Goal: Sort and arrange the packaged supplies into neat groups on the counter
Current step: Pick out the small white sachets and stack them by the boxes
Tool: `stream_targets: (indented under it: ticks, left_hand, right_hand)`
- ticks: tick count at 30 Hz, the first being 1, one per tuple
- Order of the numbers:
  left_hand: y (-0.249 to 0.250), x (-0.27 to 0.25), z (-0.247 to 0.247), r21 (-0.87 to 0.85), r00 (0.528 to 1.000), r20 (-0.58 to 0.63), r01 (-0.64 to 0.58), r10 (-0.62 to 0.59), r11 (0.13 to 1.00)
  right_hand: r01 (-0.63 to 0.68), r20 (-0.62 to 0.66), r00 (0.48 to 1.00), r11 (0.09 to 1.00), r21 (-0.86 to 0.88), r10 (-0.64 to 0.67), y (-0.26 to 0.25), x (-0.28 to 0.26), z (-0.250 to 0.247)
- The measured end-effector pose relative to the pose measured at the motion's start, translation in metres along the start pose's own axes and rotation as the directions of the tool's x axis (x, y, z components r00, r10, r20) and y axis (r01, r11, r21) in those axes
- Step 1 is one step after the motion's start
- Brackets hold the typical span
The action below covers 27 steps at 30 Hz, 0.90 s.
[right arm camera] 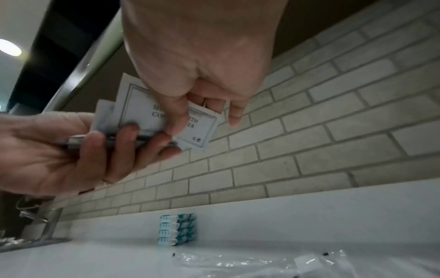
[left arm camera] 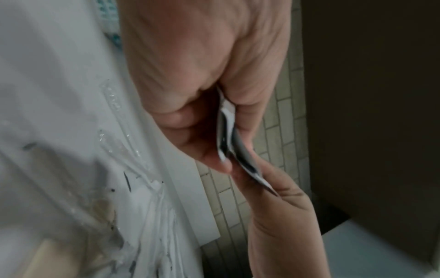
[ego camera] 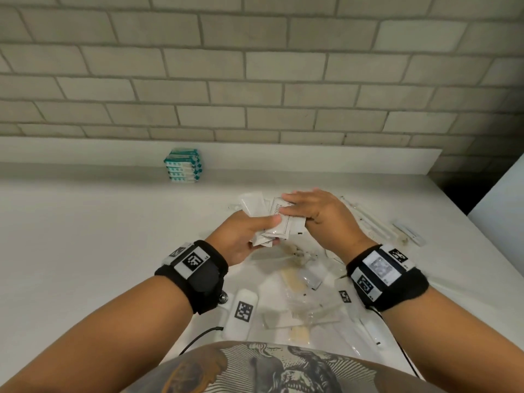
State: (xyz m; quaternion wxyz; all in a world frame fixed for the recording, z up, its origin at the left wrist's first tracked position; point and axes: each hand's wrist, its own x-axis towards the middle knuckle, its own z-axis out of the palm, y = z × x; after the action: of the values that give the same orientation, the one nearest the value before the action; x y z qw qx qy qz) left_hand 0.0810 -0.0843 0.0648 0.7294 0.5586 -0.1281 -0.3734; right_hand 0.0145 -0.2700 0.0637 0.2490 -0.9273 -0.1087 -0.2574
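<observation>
Above the white counter (ego camera: 85, 236) my left hand (ego camera: 249, 231) grips a fanned bundle of white sachets (ego camera: 272, 219), thumb on top and fingers curled beneath. My right hand (ego camera: 317, 214) pinches the top sachet (right arm camera: 147, 114), printed with a thin border and text, between thumb and fingers. The left wrist view shows the sachets (left arm camera: 226, 135) edge-on between both hands. A stack of teal-and-white boxes (ego camera: 183, 169) (right arm camera: 177, 229) stands by the back ledge. Loose clear and white packets (ego camera: 297, 296) lie on the counter under my wrists.
Long clear-wrapped items (ego camera: 368, 219) and a small white packet (ego camera: 409, 232) lie at the right, near the counter's right edge. Tagged white devices (ego camera: 241, 313) with a cable sit at the front. A brick-tiled wall (ego camera: 255, 80) backs the counter. A faucet base (right arm camera: 47, 225) shows at left.
</observation>
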Motion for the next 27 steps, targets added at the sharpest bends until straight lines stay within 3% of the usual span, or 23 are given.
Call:
stream_targets:
  ticks: [1,3,5,6,8,10,12,13,15,16,18,19,21,23,24,27]
  left_hand:
    - [0.001,-0.001,-0.003,0.021,1.0,-0.011,-0.024,0.025,0.999]
    - [0.002,-0.001,-0.013,0.082,0.996,-0.058,-0.056,0.061,0.995]
    - [0.002,0.0,-0.023,0.154,0.991,-0.09,-0.08,0.095,0.985]
    - [0.002,0.0,-0.026,0.188,0.989,-0.094,-0.092,0.111,0.978]
    - [0.003,-0.002,-0.03,0.254,0.993,-0.062,-0.082,0.1,0.964]
    - [0.008,-0.004,-0.029,0.37,0.998,0.021,-0.06,0.056,0.927]
    - [0.013,-0.005,-0.026,0.439,0.996,0.082,-0.073,0.041,0.895]
    - [0.015,-0.004,-0.026,0.415,0.994,0.089,-0.091,0.059,0.905]
    - [0.02,-0.003,-0.027,0.271,0.994,0.052,-0.106,0.095,0.957]
    - [0.021,-0.004,-0.029,0.217,0.994,0.032,-0.104,0.1,0.971]
    - [0.019,-0.004,-0.033,0.231,0.996,0.009,-0.087,0.087,0.969]
    - [0.017,-0.004,-0.035,0.271,0.996,0.003,-0.087,0.089,0.959]
    - [0.016,-0.005,-0.038,0.351,0.995,-0.016,-0.088,0.1,0.932]
    - [0.017,-0.005,-0.037,0.418,0.995,-0.007,-0.088,0.1,0.904]
    - [0.018,-0.006,-0.036,0.437,0.995,0.022,-0.1,0.101,0.894]
    - [0.02,-0.007,-0.028,0.353,0.987,0.111,-0.146,0.114,0.924]
  right_hand:
    - [-0.027,-0.019,0.999,0.999,-0.039,0.026,0.0,-0.001,0.001]
    - [-0.247,-0.075,0.966,0.969,0.024,0.248,-0.002,0.0,-0.004]
    - [-0.48,-0.039,0.866,0.85,0.217,0.499,-0.008,0.002,-0.012]
    - [-0.534,-0.006,0.827,0.789,0.303,0.562,-0.011,0.003,-0.016]
    - [-0.546,0.098,0.824,0.738,0.396,0.557,-0.021,0.006,-0.023]
    - [-0.514,0.256,0.857,0.786,0.343,0.448,-0.029,0.013,-0.024]
    - [-0.517,0.405,0.827,0.812,0.271,0.391,-0.038,0.019,-0.02]
    - [-0.529,0.406,0.822,0.798,0.287,0.399,-0.04,0.02,-0.015]
    - [-0.581,0.286,0.814,0.697,0.421,0.506,-0.04,0.019,-0.004]
    - [-0.603,0.243,0.783,0.603,0.521,0.573,-0.039,0.017,0.001]
    - [-0.638,0.283,0.718,0.437,0.634,0.636,-0.035,0.011,0.01]
    - [-0.672,0.32,0.703,0.445,0.592,0.635,-0.035,0.009,0.011]
    - [-0.696,0.351,0.716,0.65,0.305,0.603,-0.038,0.008,0.004]
    - [-0.576,0.347,0.765,0.817,-0.005,0.542,-0.044,0.012,-0.007]
    - [-0.521,0.367,0.783,0.852,-0.055,0.503,-0.049,0.016,-0.012]
    - [-0.547,0.434,0.771,0.833,0.078,0.466,-0.062,0.023,-0.012]
